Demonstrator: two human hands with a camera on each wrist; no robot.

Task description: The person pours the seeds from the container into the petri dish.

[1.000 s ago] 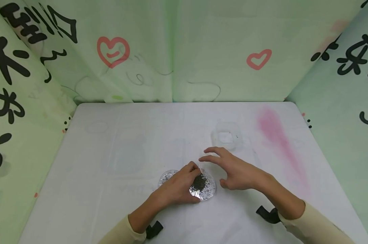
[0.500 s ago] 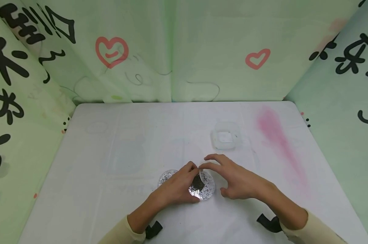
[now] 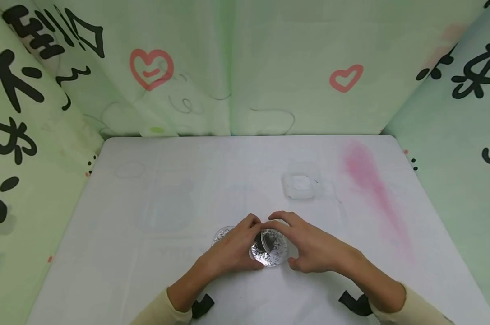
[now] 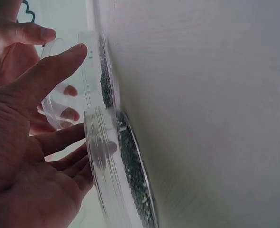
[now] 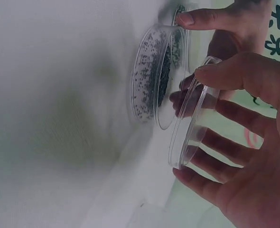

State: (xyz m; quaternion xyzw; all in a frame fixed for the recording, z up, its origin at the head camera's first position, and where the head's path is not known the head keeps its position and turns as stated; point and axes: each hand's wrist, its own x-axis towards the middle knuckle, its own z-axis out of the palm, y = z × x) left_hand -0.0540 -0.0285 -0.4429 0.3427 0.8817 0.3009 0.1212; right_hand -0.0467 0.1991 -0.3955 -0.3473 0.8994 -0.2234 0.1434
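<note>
A clear round petri dish (image 3: 269, 257) of dark flakes stands on the table in the head view. My left hand (image 3: 230, 250) grips it across the sides, thumb at the near edge and fingers at the far one. My right hand (image 3: 318, 246) holds a clear round lid (image 5: 178, 142) by its rim, between thumb and fingers. The right wrist view shows this lid tilted and apart from the dish (image 5: 147, 71). Partly behind my left hand is a second petri dish (image 3: 221, 234) with dark flakes. It looms large in the left wrist view, near my left fingers.
A clear squarish container (image 3: 301, 186) sits farther back, right of the middle. The white tabletop (image 3: 180, 180) has a pink stain (image 3: 371, 185) at the right. Green curtains (image 3: 249, 67) with black marks and red hearts enclose the back and sides.
My right hand has come left and nearer to me, and the lid it holds has moved over more of the petri dish. My left hand stays on the dish.
</note>
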